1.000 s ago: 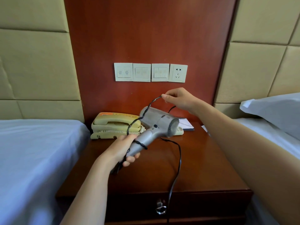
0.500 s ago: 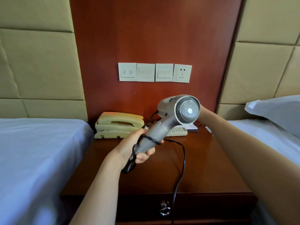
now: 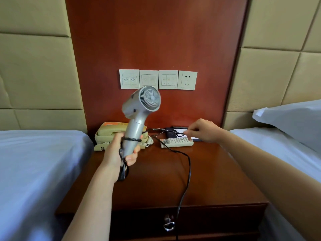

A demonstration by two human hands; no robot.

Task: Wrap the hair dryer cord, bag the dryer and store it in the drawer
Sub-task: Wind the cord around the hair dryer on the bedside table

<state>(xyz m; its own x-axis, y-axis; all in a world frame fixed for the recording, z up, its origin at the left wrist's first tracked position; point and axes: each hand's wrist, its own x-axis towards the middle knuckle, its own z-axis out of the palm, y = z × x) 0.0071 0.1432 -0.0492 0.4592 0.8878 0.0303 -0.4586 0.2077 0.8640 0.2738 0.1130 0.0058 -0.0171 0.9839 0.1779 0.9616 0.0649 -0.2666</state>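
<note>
Drawer (image 3: 217,218) front at bottom, ring pull (image 3: 168,226) in the mid. Cord (image 3: 189,171) lies slack across nightstand (image 3: 225,181), drops over the front edge and past the pull.

L hand (image 3: 118,152) grips hair dryer (image 3: 139,115) by the lower handle, fingers curled round it. One turn of black cord sits round the handle just above the fingers, and a bunch of cord trails below the fist. Dryer is nearly upright above the fist, head tipped a bit left, rear grille facing cam.

From the handle a twisted stretch of cord runs right to R hand (image 3: 205,130), which pinches it betw thumb & fingertips, low over remote (image 3: 176,142). Phone (image 3: 104,134) sits behind L hand. Switch plates (image 3: 158,80) on wall panel beyond.

Vs 0.5 s ago: dryer head leaned right and hid R hand. Now the head has swung up/left, and R hand is out right w/ cord stretched.
</note>
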